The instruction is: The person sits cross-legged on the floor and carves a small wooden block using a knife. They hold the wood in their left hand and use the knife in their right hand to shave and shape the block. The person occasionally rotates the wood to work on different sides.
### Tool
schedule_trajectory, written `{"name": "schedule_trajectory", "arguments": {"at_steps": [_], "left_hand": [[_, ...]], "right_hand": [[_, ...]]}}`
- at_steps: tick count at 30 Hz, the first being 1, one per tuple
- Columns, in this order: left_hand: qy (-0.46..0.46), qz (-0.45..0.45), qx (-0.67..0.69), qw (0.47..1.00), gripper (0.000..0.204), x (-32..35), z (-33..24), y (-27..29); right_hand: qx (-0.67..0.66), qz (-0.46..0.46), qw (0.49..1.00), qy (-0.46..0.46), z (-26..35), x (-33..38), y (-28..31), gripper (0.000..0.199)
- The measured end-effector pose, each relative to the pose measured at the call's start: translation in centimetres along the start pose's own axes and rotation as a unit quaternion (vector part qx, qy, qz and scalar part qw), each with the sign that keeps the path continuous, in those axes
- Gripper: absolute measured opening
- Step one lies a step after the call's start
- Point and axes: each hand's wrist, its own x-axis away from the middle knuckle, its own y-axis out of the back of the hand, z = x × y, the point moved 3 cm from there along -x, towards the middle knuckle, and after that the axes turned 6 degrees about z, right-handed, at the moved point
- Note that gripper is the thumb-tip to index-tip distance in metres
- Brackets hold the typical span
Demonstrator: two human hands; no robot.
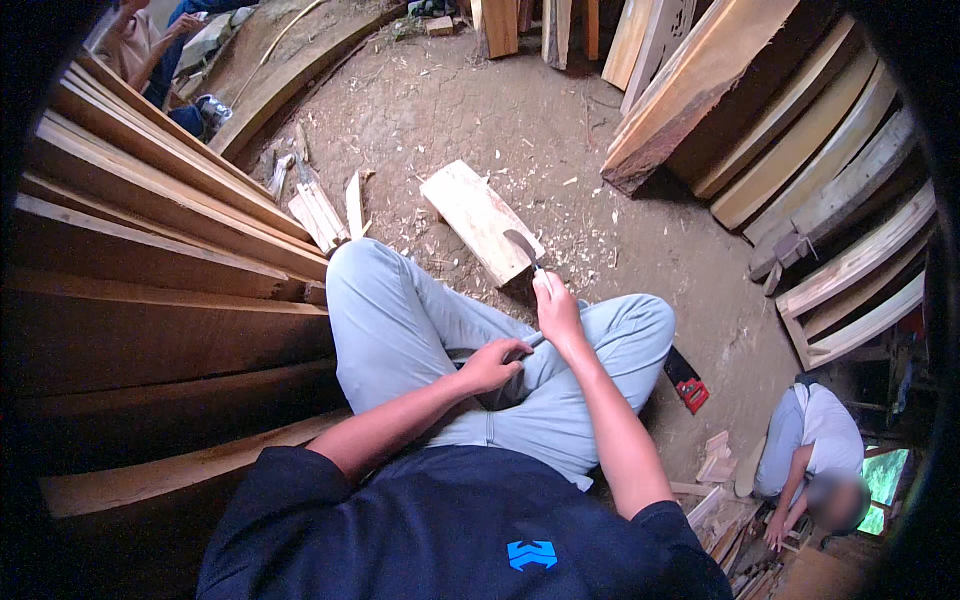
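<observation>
Nearest my lens is the dark blue shirt (450, 520), cut off at the lower edge, with grey trousers (420, 330) beyond it, legs crossed on the dirt floor (480, 110). Stacked planks (150, 280) fill my left side and curved boards (800, 150) lean on the right, all bent by the lens; the rim of my view is black. Wood chips litter the ground around a pale wooden block (478, 218) lying just ahead of the knees. At lower right I see another person (815, 450) crouching over scrap wood, and a red tool (690, 385) half hidden behind the right knee. My right hand (556, 312) is closed around the handle of a curved knife (522, 247), blade pointing up over the block's near end. My left hand (492, 364) rests curled on the lap, fingers pressed together; I cannot tell what, if anything, they pinch.
</observation>
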Motion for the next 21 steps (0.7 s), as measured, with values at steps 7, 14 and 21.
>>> {"name": "schedule_trajectory", "arguments": {"at_steps": [7,14,21], "left_hand": [[-0.005,-0.017,0.015,1.000,0.039,0.3,-0.4,0.4],[-0.014,-0.008,-0.017,1.000,0.037,0.2,0.1,0.2],[-0.006,-0.009,-0.018,1.000,0.037,0.2,0.3,0.0]], "right_hand": [[-0.152,0.043,0.987,-0.033,-3.2,-1.4,-0.4,0.033],[-0.297,0.124,0.924,-0.208,-2.7,-0.8,0.2,0.036],[-0.437,0.175,0.832,-0.293,-2.2,-0.3,1.0,0.038]]}}
